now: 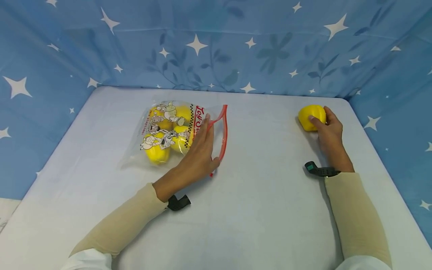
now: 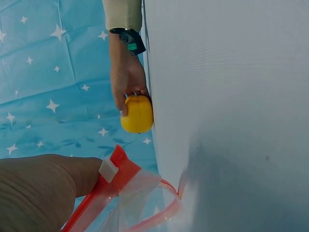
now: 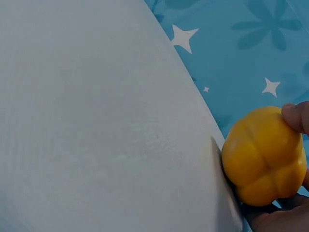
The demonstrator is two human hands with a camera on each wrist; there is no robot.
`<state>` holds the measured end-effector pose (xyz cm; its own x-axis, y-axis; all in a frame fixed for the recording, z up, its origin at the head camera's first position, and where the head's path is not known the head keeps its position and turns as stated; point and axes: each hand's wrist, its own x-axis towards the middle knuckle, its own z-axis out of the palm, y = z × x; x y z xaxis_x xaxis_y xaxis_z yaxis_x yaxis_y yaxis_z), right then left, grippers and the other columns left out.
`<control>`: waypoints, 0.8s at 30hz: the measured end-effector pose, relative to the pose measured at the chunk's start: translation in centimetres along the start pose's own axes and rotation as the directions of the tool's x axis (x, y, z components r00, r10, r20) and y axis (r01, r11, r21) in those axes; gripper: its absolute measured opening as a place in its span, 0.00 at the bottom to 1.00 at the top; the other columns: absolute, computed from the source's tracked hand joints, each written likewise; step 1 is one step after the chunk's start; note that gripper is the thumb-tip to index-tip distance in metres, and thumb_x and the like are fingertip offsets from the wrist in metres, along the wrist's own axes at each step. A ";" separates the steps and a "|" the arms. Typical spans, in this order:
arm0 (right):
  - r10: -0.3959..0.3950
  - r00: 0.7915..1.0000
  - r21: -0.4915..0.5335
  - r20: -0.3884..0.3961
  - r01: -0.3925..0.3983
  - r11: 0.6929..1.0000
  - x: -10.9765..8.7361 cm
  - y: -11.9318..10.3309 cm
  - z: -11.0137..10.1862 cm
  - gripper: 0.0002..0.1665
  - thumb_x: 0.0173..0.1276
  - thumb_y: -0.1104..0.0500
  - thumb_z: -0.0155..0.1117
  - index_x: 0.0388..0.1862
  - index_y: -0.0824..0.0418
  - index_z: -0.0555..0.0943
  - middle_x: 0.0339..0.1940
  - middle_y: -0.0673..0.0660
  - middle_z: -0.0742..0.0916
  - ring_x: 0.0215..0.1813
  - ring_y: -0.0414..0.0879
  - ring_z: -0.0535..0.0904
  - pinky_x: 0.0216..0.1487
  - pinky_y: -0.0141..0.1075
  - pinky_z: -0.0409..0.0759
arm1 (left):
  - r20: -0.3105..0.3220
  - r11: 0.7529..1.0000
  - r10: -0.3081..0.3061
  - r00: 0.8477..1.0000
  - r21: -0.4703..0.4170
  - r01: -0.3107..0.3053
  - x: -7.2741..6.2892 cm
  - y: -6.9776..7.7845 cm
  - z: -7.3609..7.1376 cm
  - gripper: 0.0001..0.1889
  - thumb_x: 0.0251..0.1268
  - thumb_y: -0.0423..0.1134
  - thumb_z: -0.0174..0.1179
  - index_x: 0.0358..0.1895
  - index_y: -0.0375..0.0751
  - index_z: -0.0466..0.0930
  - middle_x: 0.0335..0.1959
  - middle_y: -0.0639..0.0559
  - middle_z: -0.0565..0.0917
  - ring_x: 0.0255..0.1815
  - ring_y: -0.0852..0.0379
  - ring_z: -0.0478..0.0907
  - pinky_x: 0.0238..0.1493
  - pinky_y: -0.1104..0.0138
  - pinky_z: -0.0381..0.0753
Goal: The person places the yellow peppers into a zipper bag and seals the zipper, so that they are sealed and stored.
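Starry blue cloth [image 1: 219,56] backs the white worktop [image 1: 263,210]. Head view: the left hand [image 1: 198,155], fingers straight, rests on the bag [image 1: 193,112], likely steadying it; the right hand [image 1: 331,135] grips a pepper [image 1: 311,116] near the far right corner. Left wrist: thumb meets red zip [image 2: 126,170], seemingly spreading it. Right wrist: thumb and fingers straddle the pepper, apparently for security.

Beige sleeves [image 1: 358,217], white upper sleeves [image 1: 362,263], black wristbands [image 1: 320,171].

bag [image 1: 197,112] left | pepper [image 1: 308,113] right, apparently on table [image 1: 263,168] | curtain [image 1: 222,48] behind
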<state>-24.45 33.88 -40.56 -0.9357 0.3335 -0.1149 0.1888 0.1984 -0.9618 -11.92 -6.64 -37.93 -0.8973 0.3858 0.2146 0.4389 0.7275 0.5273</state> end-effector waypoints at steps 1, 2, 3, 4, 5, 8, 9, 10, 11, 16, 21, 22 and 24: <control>-0.006 1.000 -0.007 0.009 0.006 1.000 -0.1 -0.1 0.2 0.49 0.67 0.46 0.65 0.80 0.48 0.51 0.78 0.47 0.57 0.74 0.39 0.53 0.70 0.29 0.53 | -0.001 1.000 0.000 1.000 0.000 0.000 0.0 0.0 0.0 0.59 0.54 0.35 0.71 0.77 0.36 0.30 0.76 0.56 0.20 0.77 0.58 0.26 0.73 0.56 0.44; -0.013 1.000 -0.005 0.014 0.013 1.000 -0.1 -0.1 0.4 0.49 0.66 0.46 0.65 0.80 0.48 0.51 0.78 0.47 0.57 0.74 0.39 0.53 0.70 0.29 0.53 | -0.002 1.000 0.001 1.000 -0.001 -0.001 0.0 0.0 -0.1 0.59 0.54 0.35 0.70 0.77 0.36 0.30 0.76 0.56 0.20 0.77 0.57 0.27 0.73 0.56 0.45; -0.018 1.000 -0.002 0.021 0.018 1.000 -0.2 -0.2 0.5 0.49 0.66 0.46 0.65 0.80 0.49 0.51 0.78 0.47 0.57 0.74 0.39 0.53 0.70 0.29 0.53 | -0.002 1.000 0.001 1.000 -0.003 -0.001 0.1 0.0 -0.1 0.60 0.54 0.35 0.70 0.77 0.37 0.29 0.76 0.56 0.19 0.77 0.57 0.27 0.73 0.56 0.45; -0.024 0.999 -0.001 0.028 0.024 1.000 -0.2 -0.2 0.6 0.50 0.66 0.46 0.65 0.80 0.49 0.51 0.78 0.47 0.57 0.73 0.39 0.54 0.70 0.28 0.54 | -0.004 1.000 0.002 1.000 -0.003 -0.002 0.1 0.0 -0.1 0.60 0.54 0.34 0.70 0.77 0.37 0.29 0.76 0.56 0.20 0.77 0.57 0.27 0.72 0.56 0.46; -0.029 0.999 0.012 0.036 0.028 1.000 -0.2 -0.2 0.7 0.50 0.66 0.46 0.66 0.80 0.50 0.51 0.78 0.47 0.57 0.73 0.39 0.54 0.70 0.28 0.54 | -0.005 1.000 0.001 1.000 -0.003 -0.001 0.1 0.0 -0.1 0.60 0.54 0.34 0.70 0.77 0.37 0.29 0.76 0.56 0.20 0.77 0.57 0.27 0.73 0.56 0.47; -0.038 0.997 0.034 0.064 0.035 0.999 -0.4 -0.2 1.0 0.50 0.66 0.48 0.66 0.80 0.52 0.50 0.78 0.47 0.57 0.73 0.38 0.54 0.70 0.28 0.54 | 0.000 1.000 -0.008 1.000 -0.004 0.008 0.1 0.0 -0.1 0.60 0.54 0.34 0.70 0.77 0.39 0.28 0.76 0.57 0.19 0.77 0.57 0.27 0.72 0.56 0.48; -0.036 0.997 0.010 0.069 0.035 0.999 -0.5 -0.2 1.2 0.50 0.67 0.47 0.65 0.80 0.52 0.50 0.78 0.47 0.57 0.73 0.38 0.54 0.70 0.28 0.54 | 0.002 1.000 -0.010 1.000 -0.005 0.010 0.0 0.0 -0.1 0.60 0.54 0.35 0.70 0.77 0.39 0.27 0.76 0.58 0.19 0.77 0.58 0.27 0.72 0.56 0.48; -0.038 0.997 -0.009 0.072 0.038 0.999 -0.6 -0.2 1.3 0.49 0.67 0.47 0.65 0.80 0.52 0.50 0.78 0.47 0.57 0.74 0.38 0.54 0.70 0.28 0.53 | 0.005 1.000 -0.012 1.000 -0.006 0.012 0.0 0.0 -0.2 0.60 0.54 0.35 0.70 0.77 0.40 0.27 0.76 0.58 0.19 0.77 0.58 0.27 0.72 0.56 0.49; -0.037 0.997 -0.021 0.075 0.038 0.999 -0.7 -0.3 1.6 0.49 0.68 0.47 0.64 0.80 0.52 0.50 0.78 0.46 0.57 0.75 0.38 0.53 0.70 0.28 0.53 | 0.008 1.000 -0.015 1.000 -0.005 0.015 0.0 0.0 -0.2 0.60 0.55 0.35 0.70 0.77 0.40 0.27 0.76 0.59 0.18 0.77 0.58 0.27 0.72 0.56 0.48; -0.046 0.991 -0.091 0.127 0.057 0.994 -1.4 -0.9 3.5 0.47 0.69 0.45 0.62 0.80 0.50 0.51 0.78 0.46 0.58 0.76 0.39 0.52 0.70 0.29 0.53 | 0.002 1.000 -0.024 1.000 0.017 0.024 -0.2 -0.1 -0.3 0.60 0.54 0.35 0.70 0.78 0.38 0.29 0.77 0.55 0.21 0.77 0.59 0.26 0.73 0.58 0.44; -0.084 0.977 -0.114 0.196 0.107 0.988 -2.6 -1.7 5.2 0.46 0.69 0.47 0.63 0.79 0.52 0.52 0.78 0.48 0.59 0.76 0.41 0.54 0.70 0.32 0.56 | 0.005 1.000 -0.020 1.000 0.004 0.020 0.0 0.0 -0.2 0.59 0.54 0.35 0.70 0.78 0.37 0.30 0.77 0.57 0.20 0.77 0.58 0.28 0.73 0.58 0.45; -0.088 0.974 -0.126 0.209 0.116 0.985 -2.9 -1.8 5.5 0.46 0.69 0.47 0.63 0.79 0.52 0.52 0.78 0.48 0.59 0.76 0.42 0.55 0.71 0.32 0.56 | 0.008 1.000 -0.019 1.000 -0.001 0.019 0.0 0.0 -0.2 0.59 0.54 0.35 0.70 0.78 0.38 0.30 0.76 0.58 0.20 0.77 0.58 0.28 0.73 0.57 0.46; -0.095 0.965 -0.141 0.245 0.132 0.981 -3.5 -2.0 6.1 0.46 0.69 0.46 0.63 0.79 0.53 0.53 0.78 0.50 0.61 0.75 0.43 0.57 0.71 0.34 0.57 | 0.012 1.000 -0.018 1.000 -0.003 0.018 0.0 0.0 -0.1 0.60 0.54 0.35 0.70 0.78 0.38 0.29 0.76 0.58 0.19 0.77 0.57 0.28 0.72 0.56 0.47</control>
<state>-23.33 26.70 -39.77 -0.9937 0.0775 -0.0807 0.1038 0.3687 -0.9238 -11.92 -6.70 -37.80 -0.9043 0.3798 0.1951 0.4228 0.7327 0.5334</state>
